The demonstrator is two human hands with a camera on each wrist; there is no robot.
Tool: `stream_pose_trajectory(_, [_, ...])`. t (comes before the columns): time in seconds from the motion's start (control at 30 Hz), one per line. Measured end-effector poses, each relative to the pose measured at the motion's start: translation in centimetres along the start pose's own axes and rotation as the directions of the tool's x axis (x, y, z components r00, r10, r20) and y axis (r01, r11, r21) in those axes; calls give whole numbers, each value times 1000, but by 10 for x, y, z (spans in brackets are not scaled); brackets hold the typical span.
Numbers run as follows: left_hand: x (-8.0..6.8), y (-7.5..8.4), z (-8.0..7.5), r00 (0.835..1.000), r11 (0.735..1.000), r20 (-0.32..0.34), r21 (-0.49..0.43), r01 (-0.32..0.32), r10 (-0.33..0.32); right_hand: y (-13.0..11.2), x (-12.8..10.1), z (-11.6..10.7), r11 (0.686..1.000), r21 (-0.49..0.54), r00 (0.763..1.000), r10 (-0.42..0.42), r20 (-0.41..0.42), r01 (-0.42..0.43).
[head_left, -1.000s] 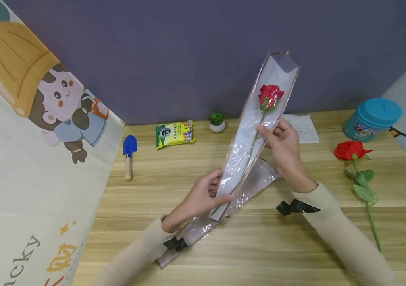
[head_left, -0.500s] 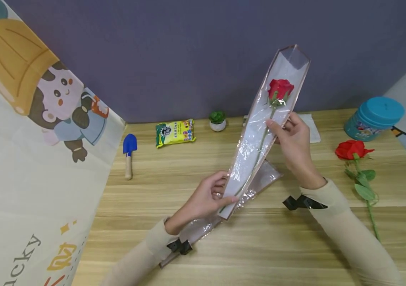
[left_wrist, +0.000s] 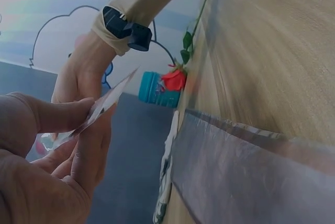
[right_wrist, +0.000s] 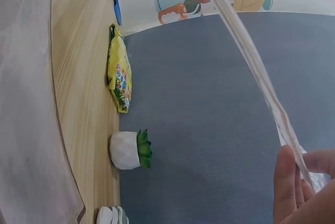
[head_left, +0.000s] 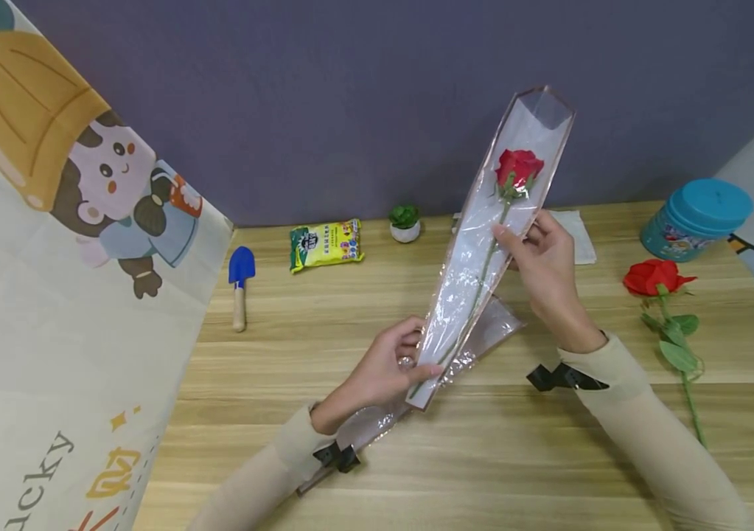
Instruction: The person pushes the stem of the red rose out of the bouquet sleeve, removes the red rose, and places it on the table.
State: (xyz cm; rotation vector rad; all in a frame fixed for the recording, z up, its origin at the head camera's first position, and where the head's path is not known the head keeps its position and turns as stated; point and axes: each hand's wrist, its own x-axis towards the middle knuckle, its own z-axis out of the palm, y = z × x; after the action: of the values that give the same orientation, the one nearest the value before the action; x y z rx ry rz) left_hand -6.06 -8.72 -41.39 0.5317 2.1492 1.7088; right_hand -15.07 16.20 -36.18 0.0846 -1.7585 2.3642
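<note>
holding the clear, white-backed plastic sleeve (head_left: 456, 284) and enclosed red, green-stemmed rose (head_left: 518, 169) above the wood-grain table (head_left: 516, 457) seems best done lightly, avoiding creases: left hand (head_left: 382, 365) pinching the narrow end, right hand (head_left: 545, 269) the mid-edge.

The held sleeve (head_left: 468, 265) looks like glossy clear plastic, the table (head_left: 483, 464) grained wood.
</note>
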Motion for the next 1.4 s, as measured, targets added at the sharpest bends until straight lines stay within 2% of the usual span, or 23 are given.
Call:
stream_pose_trajectory(0.47, [-2, -3, 5, 1000, 1000, -26, -27, 8, -9, 2, -5, 0, 999, -31, 999, 33, 32, -32])
stream_pose_trajectory(0.97, [-4, -10, 8, 993, 993, 17, -28, -112, 113, 10, -9, 7, 970, -230, 986, 111, 125, -80])
stream_pose_trajectory(1.07, [-4, -10, 9, 994, 993, 20, -34, -109, 110, 15, -12, 10, 965, -245, 980, 135, 146, -96])
stream_pose_trajectory(1.4, [0, -8, 6, 998, 994, 3, -87, -60, 60, 26, -23, 16, 933, -357, 967, 127, 220, -41])
